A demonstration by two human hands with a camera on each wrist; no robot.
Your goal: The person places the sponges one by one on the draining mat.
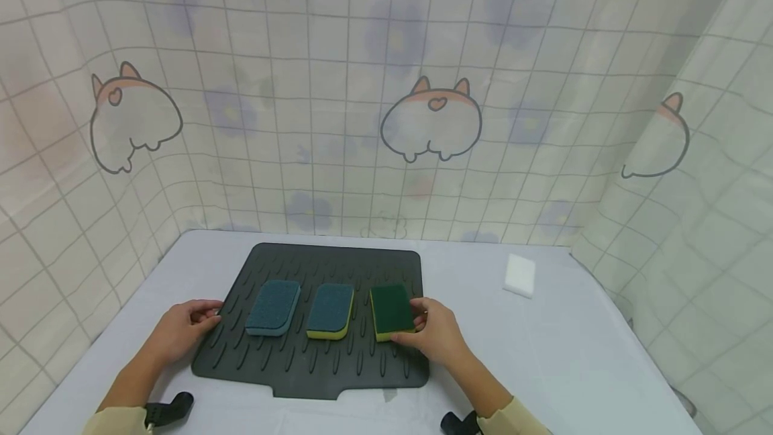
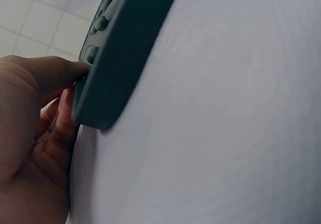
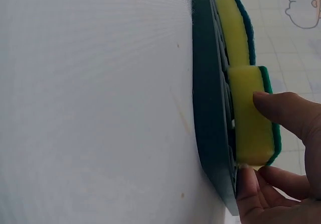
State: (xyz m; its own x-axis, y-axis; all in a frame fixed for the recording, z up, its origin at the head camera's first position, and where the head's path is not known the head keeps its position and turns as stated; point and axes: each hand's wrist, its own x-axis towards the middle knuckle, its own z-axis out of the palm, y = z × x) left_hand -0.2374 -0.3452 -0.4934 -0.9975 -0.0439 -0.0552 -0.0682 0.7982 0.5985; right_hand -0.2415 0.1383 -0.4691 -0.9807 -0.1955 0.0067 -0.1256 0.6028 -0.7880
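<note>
A dark grey ridged mat point(image 1: 284, 371) lies on the white-covered table. Three scouring sponges stand in a row on it: a blue sponge point(image 1: 273, 307) at left, a blue-topped yellow sponge point(image 1: 330, 309) in the middle and a green-topped yellow sponge point(image 1: 392, 314) at right. My right hand point(image 1: 439, 333) grips the green-topped sponge, thumb on its yellow front side point(image 3: 248, 128) and fingers at its right end. At the mat's left edge, my left hand point(image 1: 179, 329) pinches the rim point(image 2: 113, 78) with thumb and curled fingers.
A small white pad point(image 1: 519, 275) lies on the table point(image 1: 543, 354) at the right. A patterned, checked curtain point(image 1: 290, 119) surrounds the table at the back and both sides. Black straps with camera mounts point(image 1: 170, 410) sit at both wrists.
</note>
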